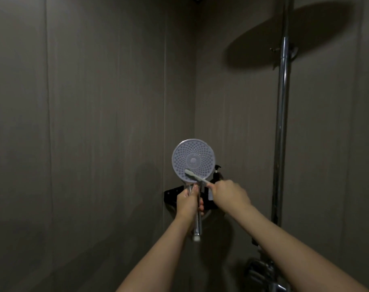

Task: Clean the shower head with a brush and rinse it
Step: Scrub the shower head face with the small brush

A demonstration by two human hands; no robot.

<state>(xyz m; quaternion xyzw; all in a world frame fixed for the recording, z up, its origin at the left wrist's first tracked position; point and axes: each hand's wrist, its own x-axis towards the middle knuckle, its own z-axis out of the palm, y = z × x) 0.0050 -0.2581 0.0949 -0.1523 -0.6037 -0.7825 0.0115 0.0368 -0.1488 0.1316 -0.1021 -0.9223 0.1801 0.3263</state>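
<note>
Head view, shower corner. Left hand (189, 202) grips the chrome handle (198, 222) of the hand shower (193, 161), fingers (201, 204) curled fully round the stem and thumb laid up along it. Held so, the round spray face stands upright and turned toward the wearer, in front of the wall corner, which presents every nozzle to the brush and leaves the head free to be tilted. The handle's lower end hangs clear below the fist; no hose is discernible.

Toothbrush (197, 175) lies slantwise across the lower part of the face, bristle end touching the nozzles near the bottom rim, handle running down and right. Right hand (230, 193) closes round that handle, fingers folded tight; individual fingertips cannot be made out. The low, oblique hold probably lets the bristles press flat while scrubbing.

Behind the hands, a dark corner shelf (173, 193) carries a pump bottle (217, 175). Further right rises the chrome riser pipe (281, 131), beneath the overhead rain shower head (284, 36).

Judged stage: brushing under way; rinsing not yet begun.
</note>
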